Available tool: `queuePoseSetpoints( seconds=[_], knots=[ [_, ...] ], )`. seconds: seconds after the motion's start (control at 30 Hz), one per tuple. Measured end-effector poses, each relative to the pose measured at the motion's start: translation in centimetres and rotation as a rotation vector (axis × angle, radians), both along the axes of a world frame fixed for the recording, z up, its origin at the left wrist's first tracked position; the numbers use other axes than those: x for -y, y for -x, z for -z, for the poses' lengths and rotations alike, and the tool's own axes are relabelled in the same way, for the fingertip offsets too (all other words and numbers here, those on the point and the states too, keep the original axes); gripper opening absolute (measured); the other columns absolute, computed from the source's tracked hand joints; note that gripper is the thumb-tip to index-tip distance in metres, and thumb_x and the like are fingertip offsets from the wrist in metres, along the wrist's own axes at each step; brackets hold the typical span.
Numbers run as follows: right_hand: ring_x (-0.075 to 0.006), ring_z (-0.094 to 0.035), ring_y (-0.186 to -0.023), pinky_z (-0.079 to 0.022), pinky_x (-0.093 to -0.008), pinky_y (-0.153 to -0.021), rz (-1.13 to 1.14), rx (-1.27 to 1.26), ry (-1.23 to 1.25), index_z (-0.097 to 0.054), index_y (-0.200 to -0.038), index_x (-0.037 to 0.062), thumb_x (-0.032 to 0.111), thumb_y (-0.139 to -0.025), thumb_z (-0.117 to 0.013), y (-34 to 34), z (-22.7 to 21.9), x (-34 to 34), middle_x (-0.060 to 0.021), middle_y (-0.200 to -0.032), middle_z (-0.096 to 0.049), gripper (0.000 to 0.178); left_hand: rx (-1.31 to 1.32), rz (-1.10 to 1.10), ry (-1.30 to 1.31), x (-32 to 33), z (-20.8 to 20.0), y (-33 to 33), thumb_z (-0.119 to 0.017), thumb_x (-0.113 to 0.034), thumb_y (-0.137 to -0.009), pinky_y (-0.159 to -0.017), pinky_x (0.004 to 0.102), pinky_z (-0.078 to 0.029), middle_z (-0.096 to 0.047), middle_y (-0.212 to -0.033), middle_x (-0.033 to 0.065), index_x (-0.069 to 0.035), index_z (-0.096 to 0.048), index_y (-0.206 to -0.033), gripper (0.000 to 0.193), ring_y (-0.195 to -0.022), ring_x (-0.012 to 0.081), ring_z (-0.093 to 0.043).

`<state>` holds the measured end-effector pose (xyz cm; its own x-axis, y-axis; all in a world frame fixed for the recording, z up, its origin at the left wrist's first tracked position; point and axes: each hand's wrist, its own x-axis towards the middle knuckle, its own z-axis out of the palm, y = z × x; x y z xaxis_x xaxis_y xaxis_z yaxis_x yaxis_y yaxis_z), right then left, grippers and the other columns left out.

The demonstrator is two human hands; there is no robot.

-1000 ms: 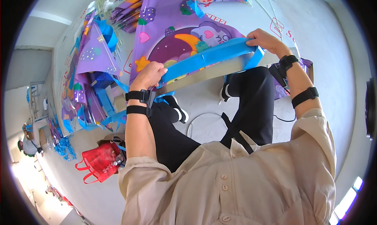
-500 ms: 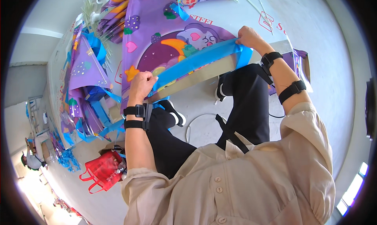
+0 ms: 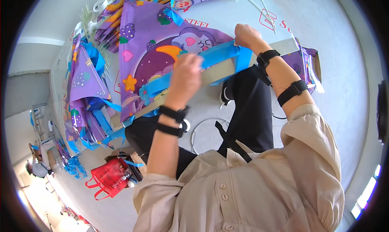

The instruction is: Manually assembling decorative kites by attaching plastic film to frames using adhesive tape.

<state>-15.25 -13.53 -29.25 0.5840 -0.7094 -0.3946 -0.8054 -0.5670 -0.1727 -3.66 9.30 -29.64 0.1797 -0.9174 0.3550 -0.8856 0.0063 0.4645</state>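
Observation:
A purple printed plastic sheet (image 3: pixel 139 41) with a moon, a cloud, stars and berries lies on the table in front of me. Along its near edge runs a wide blue ribbon (image 3: pixel 221 53), one tail of which hangs down at the right. My right hand (image 3: pixel 247 35) is closed, pinching the ribbon at the sheet's right corner. Over the middle of the ribbon is my left hand (image 3: pixel 186 78), smeared by motion. Its fingers look curled, but whether they touch the ribbon is hidden.
More folded purple sheets with blue ribbons (image 3: pixel 87 90) are heaped at the table's left, near thin pale sticks and a white tape roll (image 3: pixel 100 5). A red bag (image 3: pixel 108 177) stands on the floor at left. Another person (image 3: pixel 37 167) is far left.
My left hand has moved right along the ribbon from the sheet's left part to its middle. My right hand stays at the right corner. The view has shifted slightly.

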Motion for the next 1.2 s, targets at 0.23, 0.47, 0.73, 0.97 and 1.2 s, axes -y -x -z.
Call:
queuePoseSetpoints(
  seconds=[0.23,0.47,0.73,0.97,1.2],
  knots=[
    [-0.0329,-0.065,-0.082,-0.051,-0.0406,-0.067,0.019,0.125,0.014,-0.069,-0.089,0.0067,0.01,-0.065,-0.073,0.2,2.0,1.3,-0.015,-0.085,-0.067,0.024,-0.237,0.014,-0.114,9.0,4.1,5.1,-0.054,0.002,-0.076,-0.085,0.0418,-0.045,-0.056,-0.096,0.018,-0.003,-0.062,-0.101,0.026,-0.097,0.036,-0.053],
    [-0.0229,-0.058,-0.065,-0.048,-0.0372,-0.057,-0.243,0.276,-0.365,-0.069,-0.088,0.0069,0.0,-0.063,-0.062,0.7,1.8,2.5,-0.0103,-0.073,-0.061,0.026,-0.43,0.027,-0.211,9.4,4.7,4.3,-0.048,0.005,-0.075,-0.087,0.0393,-0.045,-0.057,-0.097,0.0187,-0.003,-0.064,-0.111,0.04,-0.097,0.036,-0.054],
    [-0.0198,-0.059,-0.058,-0.052,-0.0336,-0.048,-0.051,0.176,-0.589,-0.064,-0.108,0.0099,0.007,-0.076,-0.055,-0.4,-2.3,1.1,-0.0099,-0.076,-0.061,0.033,-0.549,0.016,-0.237,9.2,4.0,4.1,-0.049,0.005,-0.072,-0.084,0.0398,-0.045,-0.058,-0.097,0.0223,0.0,-0.066,-0.104,0.036,-0.095,0.0372,-0.055],
    [-0.0253,-0.067,-0.072,-0.06,-0.0342,-0.063,0.111,0.267,-1.137,-0.057,-0.107,-0.0075,0.007,-0.082,-0.051,0.7,-1.8,2.5,-0.0169,-0.086,-0.064,0.03,-0.707,0.027,-0.201,9.3,4.7,3.6,-0.048,0.004,-0.073,-0.081,0.0366,-0.046,-0.059,-0.093,0.0218,0.003,-0.063,-0.101,0.032,-0.09,0.035,-0.057],
    [-0.0262,-0.067,-0.073,-0.06,-0.0364,-0.067,-0.012,0.272,-0.968,-0.055,-0.102,-0.0089,-0.011,-0.071,-0.051,0.9,-0.3,2.8,-0.0198,-0.084,-0.064,0.031,-0.998,0.005,-0.292,9.1,2.8,3.5,-0.045,0.006,-0.071,-0.086,0.0281,-0.044,-0.064,-0.092,0.0089,0.003,-0.063,-0.104,0.038,-0.09,0.0181,-0.058]
  ],
)
